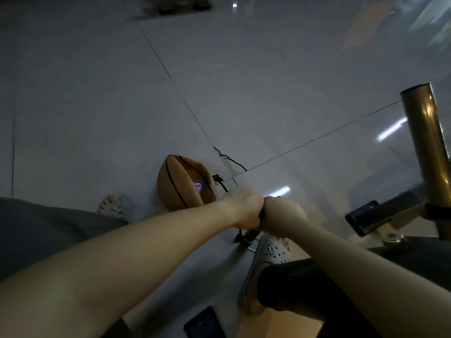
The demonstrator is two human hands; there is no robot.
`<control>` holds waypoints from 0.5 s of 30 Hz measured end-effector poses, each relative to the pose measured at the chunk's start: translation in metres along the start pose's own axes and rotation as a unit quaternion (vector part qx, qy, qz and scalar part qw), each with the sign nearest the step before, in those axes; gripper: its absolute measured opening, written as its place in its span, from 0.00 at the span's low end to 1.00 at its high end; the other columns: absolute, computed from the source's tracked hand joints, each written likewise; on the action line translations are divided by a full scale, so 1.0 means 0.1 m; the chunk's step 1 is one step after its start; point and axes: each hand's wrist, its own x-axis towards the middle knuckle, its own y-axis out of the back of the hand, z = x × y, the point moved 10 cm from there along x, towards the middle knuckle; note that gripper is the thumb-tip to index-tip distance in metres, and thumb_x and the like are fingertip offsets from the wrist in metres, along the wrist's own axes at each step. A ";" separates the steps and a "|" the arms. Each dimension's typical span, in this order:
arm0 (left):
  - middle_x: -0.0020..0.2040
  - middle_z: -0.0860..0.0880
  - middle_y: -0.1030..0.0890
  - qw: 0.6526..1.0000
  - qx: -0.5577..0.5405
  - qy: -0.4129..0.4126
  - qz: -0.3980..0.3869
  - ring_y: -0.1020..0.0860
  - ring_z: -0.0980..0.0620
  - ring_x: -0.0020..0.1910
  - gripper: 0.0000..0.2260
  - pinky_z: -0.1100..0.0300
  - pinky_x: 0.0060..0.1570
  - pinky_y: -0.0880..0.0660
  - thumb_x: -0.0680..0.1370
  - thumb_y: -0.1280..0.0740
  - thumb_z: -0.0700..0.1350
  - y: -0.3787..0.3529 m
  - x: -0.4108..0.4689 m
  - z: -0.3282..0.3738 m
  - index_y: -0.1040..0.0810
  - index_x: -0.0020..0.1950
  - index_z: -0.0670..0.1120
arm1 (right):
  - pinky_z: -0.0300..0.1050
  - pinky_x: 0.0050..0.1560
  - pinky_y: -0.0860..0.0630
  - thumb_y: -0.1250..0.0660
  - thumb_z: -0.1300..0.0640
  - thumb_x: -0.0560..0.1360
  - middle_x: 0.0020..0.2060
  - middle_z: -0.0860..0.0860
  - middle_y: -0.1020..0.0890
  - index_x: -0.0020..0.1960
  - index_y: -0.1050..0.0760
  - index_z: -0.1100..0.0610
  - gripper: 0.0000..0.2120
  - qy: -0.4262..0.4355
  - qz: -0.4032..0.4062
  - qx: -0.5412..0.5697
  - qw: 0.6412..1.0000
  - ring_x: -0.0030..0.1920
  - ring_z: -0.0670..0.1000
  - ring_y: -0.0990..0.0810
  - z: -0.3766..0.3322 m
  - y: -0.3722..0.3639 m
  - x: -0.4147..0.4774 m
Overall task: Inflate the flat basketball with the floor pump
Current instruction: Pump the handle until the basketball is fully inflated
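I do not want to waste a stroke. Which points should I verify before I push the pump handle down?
1. Left hand and right hand grip the pump handle: ok.
2. Clog holds the pump base down: cannot tell.
3. Hose reaches the basketball: ok.
4. Hose tip sits fully in the ball: cannot tell.
5. Basketball round: not ok, it is caved in.

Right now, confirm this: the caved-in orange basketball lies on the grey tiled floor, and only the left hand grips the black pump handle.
Wrong: the head view shows both the left hand and right hand gripping the black pump handle. The rest holds.
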 end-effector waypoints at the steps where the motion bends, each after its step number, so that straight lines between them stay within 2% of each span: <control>1: 0.45 0.46 0.20 1.000 0.003 -0.001 -0.012 0.20 0.44 0.45 0.06 0.55 0.38 0.27 0.74 0.34 0.45 0.05 -0.02 0.00 0.23 0.50 0.47 | 0.44 0.43 0.25 0.33 0.54 0.74 0.32 0.48 0.30 0.41 0.31 0.53 0.07 -0.009 -0.004 0.014 1.000 0.40 0.51 0.24 -0.01 0.05 -0.03; 2: 0.44 0.47 0.21 0.999 0.014 -0.003 -0.032 0.20 0.45 0.44 0.04 0.55 0.39 0.26 0.75 0.34 0.45 0.04 -0.04 0.00 0.24 0.49 0.48 | 0.44 0.46 0.25 0.32 0.52 0.74 0.33 0.49 0.30 0.45 0.27 0.53 0.06 -0.017 -0.026 0.024 0.999 0.41 0.50 0.24 -0.04 0.02 -0.04; 4: 0.44 0.47 0.21 0.998 0.032 0.001 -0.059 0.21 0.45 0.43 0.03 0.54 0.40 0.25 0.76 0.34 0.44 0.06 -0.11 -0.01 0.25 0.48 0.47 | 0.45 0.50 0.26 0.30 0.48 0.74 0.35 0.50 0.28 0.55 0.23 0.55 0.14 0.010 -0.068 0.032 0.997 0.44 0.51 0.24 -0.14 0.00 -0.08; 5: 0.45 0.47 0.20 0.998 0.029 0.006 -0.056 0.20 0.45 0.44 0.04 0.54 0.40 0.25 0.76 0.33 0.44 0.15 -0.16 0.00 0.24 0.49 0.47 | 0.45 0.50 0.25 0.29 0.47 0.73 0.36 0.50 0.26 0.56 0.22 0.56 0.16 0.039 -0.073 0.034 0.996 0.44 0.51 0.24 -0.18 0.08 -0.11; 7: 0.42 0.49 0.21 1.000 0.009 0.009 -0.024 0.21 0.47 0.42 0.03 0.56 0.38 0.27 0.76 0.32 0.44 0.49 -0.27 0.02 0.23 0.48 0.47 | 0.46 0.45 0.22 0.27 0.47 0.72 0.33 0.50 0.24 0.47 0.21 0.59 0.15 0.089 -0.052 0.032 0.994 0.37 0.51 0.23 -0.19 0.42 -0.26; 9: 0.36 0.50 0.24 1.000 -0.015 0.008 0.006 0.23 0.48 0.37 0.05 0.56 0.36 0.27 0.76 0.31 0.43 0.97 -0.35 0.03 0.25 0.41 0.49 | 0.47 0.35 0.22 0.24 0.51 0.70 0.29 0.53 0.24 0.40 0.22 0.61 0.14 0.112 -0.038 0.076 0.990 0.28 0.52 0.25 -0.12 0.89 -0.40; 12: 0.34 0.49 0.23 0.999 -0.031 -0.007 0.039 0.24 0.50 0.32 0.05 0.58 0.32 0.27 0.75 0.31 0.42 1.62 -0.45 0.06 0.24 0.39 0.48 | 0.43 0.28 0.25 0.26 0.64 0.69 0.30 0.57 0.25 0.47 0.21 0.65 0.08 0.116 -0.042 0.150 0.981 0.27 0.53 0.27 0.05 1.49 -0.58; 15: 0.31 0.50 0.25 0.996 -0.040 -0.003 0.075 0.28 0.51 0.29 0.08 0.59 0.28 0.33 0.75 0.32 0.43 1.81 -0.44 0.01 0.26 0.36 0.48 | 0.43 0.28 0.26 0.28 0.65 0.70 0.27 0.55 0.26 0.42 0.22 0.65 0.04 0.092 -0.048 0.108 0.989 0.25 0.52 0.28 0.21 1.63 -0.56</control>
